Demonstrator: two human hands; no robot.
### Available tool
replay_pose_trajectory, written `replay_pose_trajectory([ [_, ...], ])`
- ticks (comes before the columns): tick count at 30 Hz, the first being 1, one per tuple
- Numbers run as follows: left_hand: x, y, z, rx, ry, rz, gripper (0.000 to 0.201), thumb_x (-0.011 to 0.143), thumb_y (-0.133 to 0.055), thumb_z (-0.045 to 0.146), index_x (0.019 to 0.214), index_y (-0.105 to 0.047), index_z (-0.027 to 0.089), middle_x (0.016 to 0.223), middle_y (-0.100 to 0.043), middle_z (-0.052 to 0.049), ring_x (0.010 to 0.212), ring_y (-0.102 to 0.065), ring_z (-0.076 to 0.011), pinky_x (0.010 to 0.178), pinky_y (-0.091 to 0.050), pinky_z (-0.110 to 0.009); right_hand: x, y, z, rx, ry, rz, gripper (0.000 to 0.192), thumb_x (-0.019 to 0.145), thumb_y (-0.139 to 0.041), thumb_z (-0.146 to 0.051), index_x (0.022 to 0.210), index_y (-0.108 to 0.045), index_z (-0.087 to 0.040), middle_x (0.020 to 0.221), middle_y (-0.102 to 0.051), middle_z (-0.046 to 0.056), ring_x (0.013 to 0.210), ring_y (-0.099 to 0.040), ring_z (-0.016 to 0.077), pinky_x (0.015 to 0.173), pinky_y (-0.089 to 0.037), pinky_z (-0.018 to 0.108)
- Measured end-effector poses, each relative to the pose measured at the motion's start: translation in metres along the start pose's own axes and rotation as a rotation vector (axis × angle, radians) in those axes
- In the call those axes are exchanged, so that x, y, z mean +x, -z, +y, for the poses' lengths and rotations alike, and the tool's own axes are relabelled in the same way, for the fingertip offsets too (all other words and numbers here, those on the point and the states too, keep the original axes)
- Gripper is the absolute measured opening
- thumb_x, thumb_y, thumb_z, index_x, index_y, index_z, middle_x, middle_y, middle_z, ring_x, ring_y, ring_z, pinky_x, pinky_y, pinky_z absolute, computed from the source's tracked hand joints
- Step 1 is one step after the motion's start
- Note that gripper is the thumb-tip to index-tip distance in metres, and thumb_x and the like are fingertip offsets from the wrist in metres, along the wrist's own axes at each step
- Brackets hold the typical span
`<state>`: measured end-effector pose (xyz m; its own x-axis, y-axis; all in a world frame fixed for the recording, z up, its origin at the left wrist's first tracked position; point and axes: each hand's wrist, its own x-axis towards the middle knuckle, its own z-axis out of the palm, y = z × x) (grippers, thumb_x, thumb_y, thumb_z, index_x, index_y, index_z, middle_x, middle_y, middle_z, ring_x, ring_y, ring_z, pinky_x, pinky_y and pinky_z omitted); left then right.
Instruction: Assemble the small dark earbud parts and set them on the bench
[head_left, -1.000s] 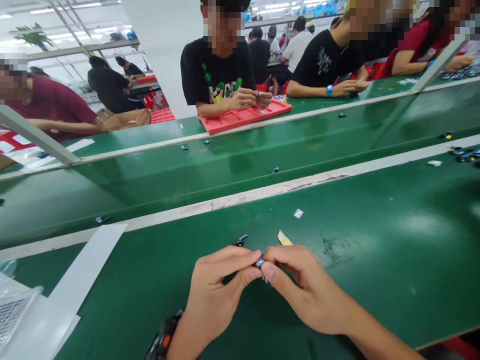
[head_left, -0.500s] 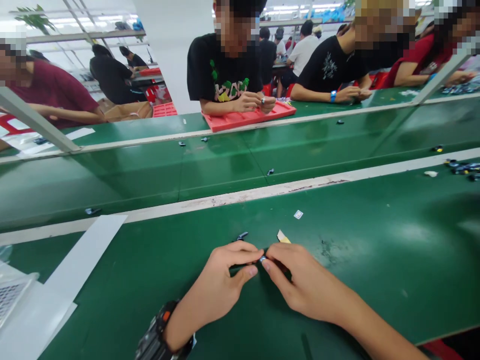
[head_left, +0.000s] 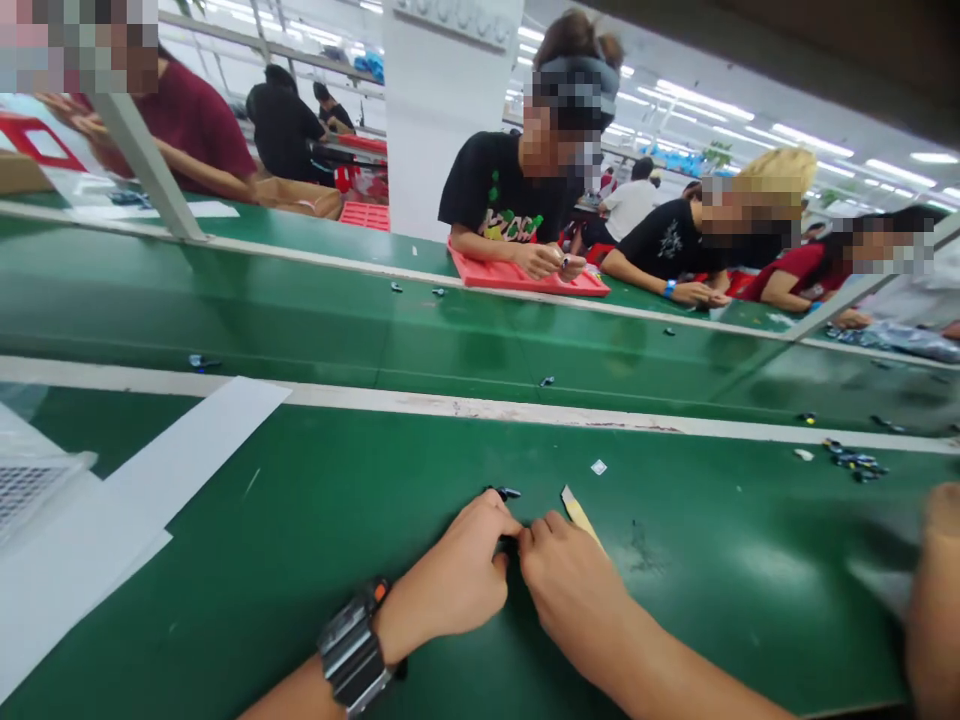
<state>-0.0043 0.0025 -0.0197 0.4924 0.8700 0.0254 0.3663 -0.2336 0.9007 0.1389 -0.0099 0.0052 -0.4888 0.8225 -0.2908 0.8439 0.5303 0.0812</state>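
- Here, nearest us, our left hand (head_left: 456, 580), with a dark wristwatch (head_left: 352, 655) on its wrist, rests knuckles-up on the green bench mat (head_left: 315, 560), fingers curled inward.
- Our right hand (head_left: 570, 590) lies just beside it, fingertips meeting those of the left.
- Between the two sets of fingertips we pinch a small dark part (head_left: 508, 545); only a sliver of it shows, so we cannot tell its shape. Both hands are closed on it, low over the mat.
- Just beyond the left fingers lies another small dark part (head_left: 507, 492), apart from the hands.
- Beside the right hand a thin yellowish strip (head_left: 579, 510) rests on the mat, and a small white square (head_left: 598, 467) lies a little farther out.
- To the left, white sheets (head_left: 150, 480) cover part of the mat.
- Farther right, a cluster of small dark parts (head_left: 851, 460) sits near the pale edge strip (head_left: 450, 405).
- Beyond that runs the green conveyor belt (head_left: 300, 320), carrying a few scattered small pieces.
- Across the belt, a person in a black T-shirt (head_left: 502, 195) works with both hands over a red tray (head_left: 525, 278); more people sit along the same side.
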Motion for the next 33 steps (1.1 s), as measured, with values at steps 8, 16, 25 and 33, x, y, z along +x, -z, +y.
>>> replay_pose_trajectory([
  [8,-0.003,-0.013,-0.003,-0.113,0.046,0.148,0.022,0.072,-0.062,-0.004,0.075,-0.068,0.017,0.087,-0.058,-0.004,0.087,-0.057,-0.0218,0.083,-0.046,-0.035,-0.004,-0.002,0.028,0.384,-0.044,0.041,0.023,0.089,-0.048,-0.004,0.078,-0.067,-0.013,0.072,-0.069,0.010,0.066,-0.060,0.0201,0.060,-0.039,0.029],
  [16,0.005,-0.023,0.011,-0.433,0.011,0.251,0.015,0.084,-0.064,0.014,0.073,-0.075,0.017,0.074,-0.069,-0.002,0.069,-0.065,-0.0167,0.068,-0.052,-0.028,-0.021,-0.020,0.051,1.034,0.000,0.180,0.049,0.102,-0.031,-0.052,0.074,-0.054,-0.018,0.064,-0.058,0.002,0.057,-0.053,0.0148,0.053,-0.045,0.025],
  [25,0.004,-0.024,0.024,-0.687,0.005,0.248,0.009,0.080,-0.072,0.016,0.087,-0.078,0.013,0.075,-0.078,-0.005,0.067,-0.075,-0.0192,0.065,-0.061,-0.026,-0.029,-0.012,0.043,1.367,-0.018,0.327,0.050,0.098,-0.045,-0.057,0.070,-0.056,-0.017,0.060,-0.055,0.000,0.055,-0.048,0.0130,0.053,-0.042,0.024],
  [33,0.004,-0.018,0.026,-0.634,-0.046,0.338,0.019,0.079,-0.072,0.010,0.094,-0.082,0.015,0.087,-0.079,-0.006,0.068,-0.074,-0.0166,0.067,-0.063,-0.023,-0.029,-0.013,0.035,1.407,-0.054,0.445,0.046,0.098,-0.048,-0.052,0.071,-0.059,-0.017,0.060,-0.055,0.000,0.056,-0.046,0.0132,0.053,-0.037,0.024],
])
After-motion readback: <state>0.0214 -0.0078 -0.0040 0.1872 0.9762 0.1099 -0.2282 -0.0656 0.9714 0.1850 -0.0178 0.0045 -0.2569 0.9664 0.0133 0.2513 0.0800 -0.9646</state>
